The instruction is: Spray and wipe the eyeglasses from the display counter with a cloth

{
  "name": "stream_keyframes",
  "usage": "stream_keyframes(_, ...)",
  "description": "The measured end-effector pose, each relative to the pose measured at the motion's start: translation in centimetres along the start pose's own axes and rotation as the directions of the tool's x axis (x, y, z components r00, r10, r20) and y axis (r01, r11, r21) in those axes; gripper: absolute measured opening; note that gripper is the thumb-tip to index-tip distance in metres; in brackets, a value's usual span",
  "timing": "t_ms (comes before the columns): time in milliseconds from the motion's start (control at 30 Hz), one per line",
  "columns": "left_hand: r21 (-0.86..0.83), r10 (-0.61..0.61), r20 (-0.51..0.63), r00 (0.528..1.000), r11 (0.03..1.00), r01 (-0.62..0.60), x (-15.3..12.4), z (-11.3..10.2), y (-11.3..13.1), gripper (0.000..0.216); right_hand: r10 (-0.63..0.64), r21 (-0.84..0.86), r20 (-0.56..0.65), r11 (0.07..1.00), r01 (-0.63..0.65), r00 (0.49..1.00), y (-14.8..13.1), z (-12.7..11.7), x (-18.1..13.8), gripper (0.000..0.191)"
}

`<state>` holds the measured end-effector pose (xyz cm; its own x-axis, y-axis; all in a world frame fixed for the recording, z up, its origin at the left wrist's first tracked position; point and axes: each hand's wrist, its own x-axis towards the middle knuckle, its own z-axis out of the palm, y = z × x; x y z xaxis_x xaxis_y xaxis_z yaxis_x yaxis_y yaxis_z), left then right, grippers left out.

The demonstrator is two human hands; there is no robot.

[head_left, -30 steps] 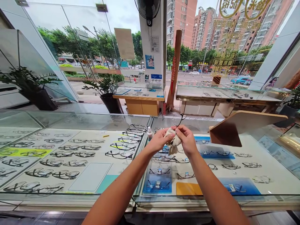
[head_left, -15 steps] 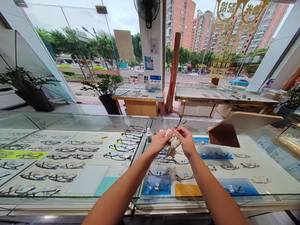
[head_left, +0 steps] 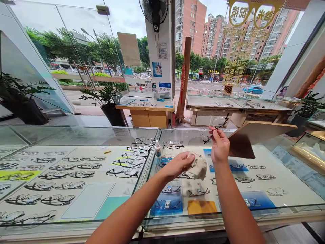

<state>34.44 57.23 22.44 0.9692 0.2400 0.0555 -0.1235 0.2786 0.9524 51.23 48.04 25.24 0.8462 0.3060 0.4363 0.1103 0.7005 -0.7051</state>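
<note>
My left hand (head_left: 180, 163) is closed on a beige cleaning cloth (head_left: 199, 166), which hangs loosely to the right of the fingers above the glass counter. Higher and to the right, my right hand (head_left: 219, 144) pinches a pair of thin-framed eyeglasses (head_left: 218, 122). The glasses are tilted, with round clear lenses and dark temples, and they are apart from the cloth. Left of my left hand, a small white spray bottle (head_left: 157, 149) stands upright on the counter top.
Beneath the glass of the counter (head_left: 142, 200) lie rows of eyeglasses (head_left: 123, 172). A brown slanted board (head_left: 261, 134) stands behind my right hand. Farther off are another display case (head_left: 149, 105), a tree trunk post (head_left: 185, 78) and a potted plant (head_left: 111, 112).
My hands have moved apart. The right has lifted the eyeglasses up and to the right, off the cloth; the left has lowered slightly with the cloth, which now hangs more spread out.
</note>
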Motion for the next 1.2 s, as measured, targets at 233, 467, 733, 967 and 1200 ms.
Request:
stream_keyframes(233,0.268,-0.093,0.154,0.984,0.962,0.049,-0.4,1.4,-2.4,0.055,-0.034,0.006,0.040,0.999,0.034,0.999,-0.7,-0.3,0.2,0.019)
stream_keyframes(467,0.851,0.056,0.232,0.971,0.472,-0.230,-0.8,2.6,-4.3,0.018,-0.024,-0.077,0.120,0.996,0.033,0.993,-0.5,0.2,-0.4,0.018)
stream_keyframes(733,0.791,0.032,0.432,0.901,0.466,-0.396,-0.8,3.0,-4.5,0.036,0.012,-0.147,0.208,0.989,0.019,0.978,0.3,0.8,-1.2,0.017)
stream_keyframes(967,0.951,0.800,0.091,0.593,0.107,-0.290,-0.7,-0.2,-0.1,0.015,-0.029,-0.321,0.318,0.937,0.137,0.948,0.8,0.7,-1.8,0.018)
stream_keyframes(1200,0.981,0.908,0.187,0.376,-0.152,-0.122,-0.2,-3.6,1.7,0.083,-0.062,-0.505,0.523,0.781,0.368,0.850,0.4,1.1,-2.5,0.017)
